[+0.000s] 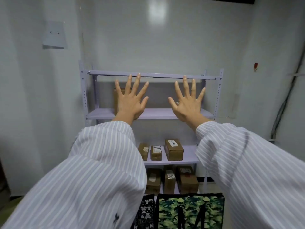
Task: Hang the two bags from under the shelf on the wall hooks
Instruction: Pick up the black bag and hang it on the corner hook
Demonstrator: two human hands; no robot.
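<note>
Two bags stand on the floor at the foot of a pale purple metal shelf unit [92, 116]. The green camouflage bag [191, 210] with black handles is on the right; a black-and-white patterned bag [146, 210] leans beside it on the left, partly hidden by my left sleeve. My left hand [132, 100] and my right hand [188, 101] are raised in front of the upper shelves, fingers spread wide, palms away from me, holding nothing. A small red hook-like fitting [255, 66] sits on the right wall.
Several brown cardboard boxes [174, 149] fill the two lower shelves, and a taller box [119, 96] stands behind my left hand. A paper sheet [54, 34] is stuck on the left wall. Dark cables [283, 100] run down the right wall.
</note>
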